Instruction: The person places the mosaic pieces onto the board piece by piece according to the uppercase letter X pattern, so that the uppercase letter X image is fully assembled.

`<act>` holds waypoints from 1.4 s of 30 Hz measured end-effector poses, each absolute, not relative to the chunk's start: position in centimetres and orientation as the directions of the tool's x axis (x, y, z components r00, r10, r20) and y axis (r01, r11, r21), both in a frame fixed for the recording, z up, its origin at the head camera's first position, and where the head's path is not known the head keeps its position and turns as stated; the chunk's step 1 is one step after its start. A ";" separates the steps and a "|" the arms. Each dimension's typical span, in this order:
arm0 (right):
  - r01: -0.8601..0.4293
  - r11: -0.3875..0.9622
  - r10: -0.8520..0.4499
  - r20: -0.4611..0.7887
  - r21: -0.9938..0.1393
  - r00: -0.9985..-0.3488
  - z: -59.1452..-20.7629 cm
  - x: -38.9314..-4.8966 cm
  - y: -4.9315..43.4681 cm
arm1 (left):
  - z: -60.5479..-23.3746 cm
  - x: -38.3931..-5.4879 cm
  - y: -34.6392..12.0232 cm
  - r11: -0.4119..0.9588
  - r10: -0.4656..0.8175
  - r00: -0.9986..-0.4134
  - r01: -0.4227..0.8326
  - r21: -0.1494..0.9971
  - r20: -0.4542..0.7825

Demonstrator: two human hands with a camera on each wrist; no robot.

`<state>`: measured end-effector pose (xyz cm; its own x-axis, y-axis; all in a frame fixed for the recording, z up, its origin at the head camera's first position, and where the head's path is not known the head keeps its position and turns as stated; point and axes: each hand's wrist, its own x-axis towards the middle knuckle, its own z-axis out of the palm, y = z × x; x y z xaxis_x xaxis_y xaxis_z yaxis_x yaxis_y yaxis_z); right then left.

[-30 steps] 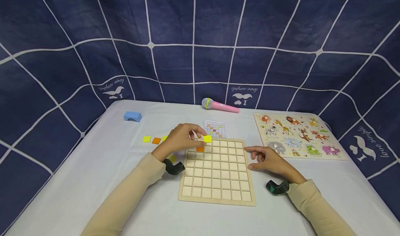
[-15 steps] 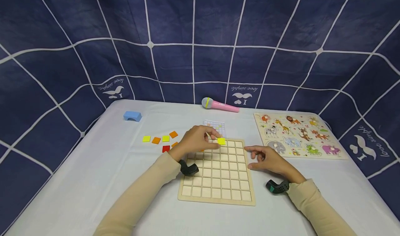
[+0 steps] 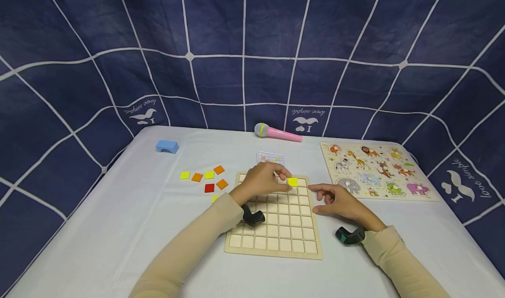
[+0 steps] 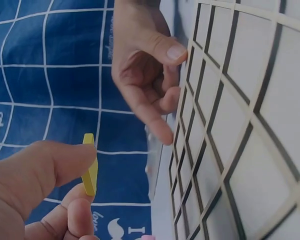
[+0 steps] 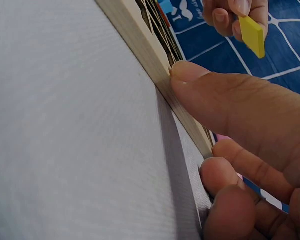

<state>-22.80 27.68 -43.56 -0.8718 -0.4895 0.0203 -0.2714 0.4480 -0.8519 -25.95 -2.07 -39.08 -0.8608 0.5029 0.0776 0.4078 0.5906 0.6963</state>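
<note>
My left hand (image 3: 261, 180) pinches a small yellow square tile (image 3: 292, 182) between thumb and fingertips, over the far right part of a wooden grid board (image 3: 272, 255). In the left wrist view the tile (image 4: 91, 167) is seen edge-on, held above the board. My right hand (image 3: 338, 203) lies at the board's right side, thumb and index fingertip against its edge, the other fingers loosely bent. The right wrist view shows that thumb (image 5: 190, 75) on the board's rim (image 5: 152, 70). The far left squares of the board are hidden behind the left hand.
Loose yellow, orange and red tiles (image 3: 209, 187) lie left of the board. Behind it is a printed grid card (image 3: 270, 157), partly covered. A pink toy microphone (image 3: 282, 134), a blue arch block (image 3: 167, 147) and an animal puzzle board (image 3: 371, 171) stand farther out.
My left hand has moved right across the board's far rows with the yellow tile, uncovering the loose tiles on the left. The right hand has stayed at the board's edge.
</note>
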 end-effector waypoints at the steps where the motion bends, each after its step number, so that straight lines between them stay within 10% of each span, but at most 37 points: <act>1: -0.271 0.447 -0.490 0.020 -0.852 -0.871 -43.6 -22.8 27.7 | -39.1 -26.0 -1.9 0.596 0.501 -0.863 0.403 0.694 0.071; 42: -0.266 0.441 -0.485 0.022 -0.857 -0.874 -43.4 -22.7 27.6 | -41.1 -26.7 0.0 0.681 0.438 -0.895 0.268 0.681 -0.086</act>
